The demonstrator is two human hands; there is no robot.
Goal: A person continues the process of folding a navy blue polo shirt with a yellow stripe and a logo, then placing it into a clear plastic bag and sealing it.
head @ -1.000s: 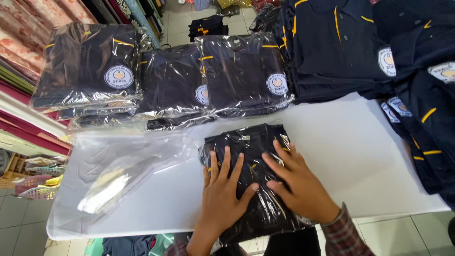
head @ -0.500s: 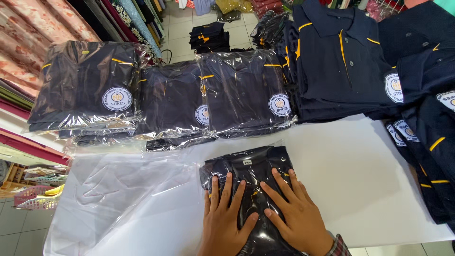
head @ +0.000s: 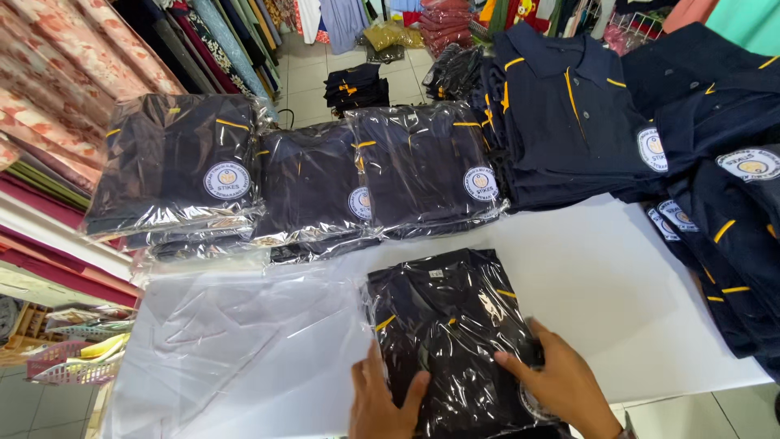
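A folded dark navy polo shirt with yellow trim, sealed in a clear plastic bag (head: 451, 325), lies on the white table (head: 601, 276) in front of me. My left hand (head: 382, 402) presses flat on its near left part, fingers apart. My right hand (head: 561, 382) rests on its near right side, fingers curled over the bag's edge near a round badge. Both hands touch the bagged shirt.
Empty clear plastic bags (head: 236, 341) lie spread on the table's left. Three stacks of bagged navy shirts (head: 309, 179) sit at the back. Unbagged navy polos (head: 585, 114) are piled at the right. Fabric rolls (head: 73, 73) line the left; baskets (head: 73, 358) stand below.
Both hands have slid toward me along the bagged shirt to its near end. My right hand has shifted to the shirt's right edge. The view has tilted upward slightly.
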